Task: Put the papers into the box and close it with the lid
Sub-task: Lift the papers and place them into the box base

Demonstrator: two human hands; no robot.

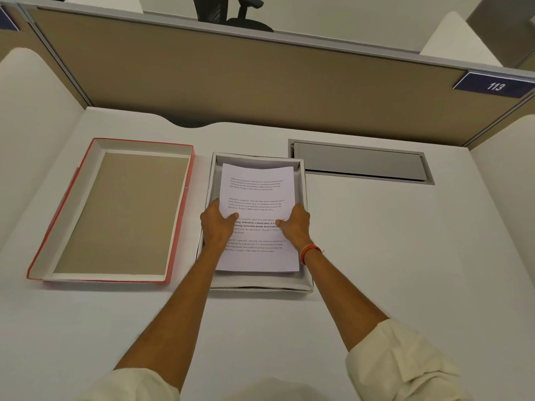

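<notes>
Between both hands [218, 227], papers [257, 204], over box [260, 286]

1. Both hands gripped the papers [257, 204], the left hand [215, 224] on the left edge and the right hand [295, 225] on the right.
2. The papers sat partly inside the white box [308, 282].
3. The red-edged lid [115, 211] lay upturned on the worktop [405, 256], just left of the box.

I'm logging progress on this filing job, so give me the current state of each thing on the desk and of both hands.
Printed white papers: held over the box, far end curling up.
White cardboard box: open, lid off.
Red-edged cardboard lid: lying inside-up on the desk, left of the box.
Grey cable hatch: flap shut.
Left hand: gripping the papers' left edge.
Right hand: gripping the papers' right edge.
</notes>
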